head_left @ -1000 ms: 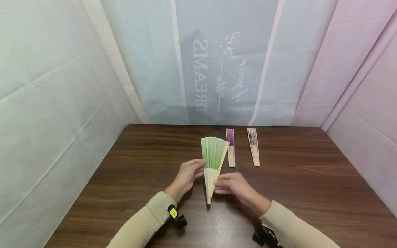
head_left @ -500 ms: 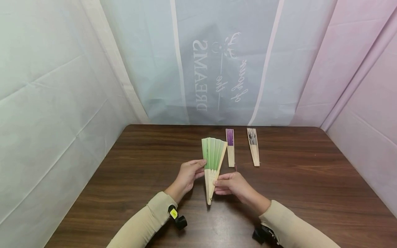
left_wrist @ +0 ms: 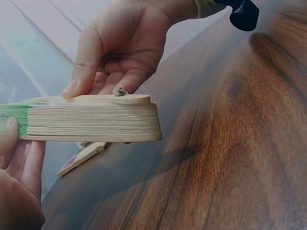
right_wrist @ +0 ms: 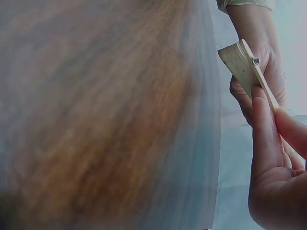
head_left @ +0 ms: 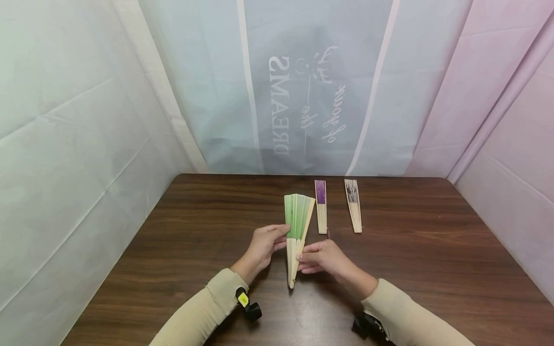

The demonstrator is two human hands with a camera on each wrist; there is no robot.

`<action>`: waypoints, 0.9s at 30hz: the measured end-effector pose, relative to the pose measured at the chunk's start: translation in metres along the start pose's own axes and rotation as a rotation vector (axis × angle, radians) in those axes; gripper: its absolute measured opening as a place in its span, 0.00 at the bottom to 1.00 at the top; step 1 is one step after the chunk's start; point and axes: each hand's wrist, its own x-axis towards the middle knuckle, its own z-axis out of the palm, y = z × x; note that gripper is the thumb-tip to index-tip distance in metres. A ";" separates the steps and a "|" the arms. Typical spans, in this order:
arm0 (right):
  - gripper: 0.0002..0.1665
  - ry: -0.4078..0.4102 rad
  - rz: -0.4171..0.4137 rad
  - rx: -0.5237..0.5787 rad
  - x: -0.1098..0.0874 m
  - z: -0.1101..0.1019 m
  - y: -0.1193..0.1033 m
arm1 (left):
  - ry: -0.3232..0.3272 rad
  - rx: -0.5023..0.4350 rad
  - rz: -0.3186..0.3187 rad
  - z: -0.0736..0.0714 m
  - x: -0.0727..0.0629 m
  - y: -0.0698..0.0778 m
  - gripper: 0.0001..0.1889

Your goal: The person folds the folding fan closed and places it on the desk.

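Both hands hold a partly spread green folding fan (head_left: 296, 216) above the table, its pale ribs meeting at a metal pivot toward the person. My left hand (head_left: 262, 245) pinches the left side where the green leaf meets the ribs, thumb on top. With thumb and fingers, my right hand (head_left: 323, 259) pinches the outer rib on the right, lower down. In the left wrist view the ribs of the fan (left_wrist: 96, 120) lie stacked close together, with the right hand (left_wrist: 124, 48) at the outer one. The right wrist view shows the fan's pivot end (right_wrist: 244, 67).
A folded purple fan (head_left: 321, 206) lies behind the right hand on the brown wooden table (head_left: 415, 250). Farther right lies a folded fan with a black-and-grey pattern (head_left: 353, 206). A printed cloth (head_left: 225, 96) hangs along the table's back edge, with pale cloth walls at the sides.
The green fan has narrowed, its two outer edges coming closer together. The left hand has shifted slightly right; the right hand has barely moved. The two fans on the table stay where they were.
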 end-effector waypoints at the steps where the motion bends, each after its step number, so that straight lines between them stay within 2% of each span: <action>1: 0.17 0.000 0.000 -0.001 0.000 0.000 0.000 | 0.001 0.001 -0.001 0.000 0.000 0.000 0.20; 11: 0.17 0.013 -0.002 0.000 0.002 0.001 0.004 | -0.002 -0.003 0.018 -0.001 0.001 -0.003 0.19; 27: 0.15 0.046 0.005 0.002 0.002 0.002 0.002 | -0.022 -0.004 0.022 -0.001 -0.002 0.002 0.20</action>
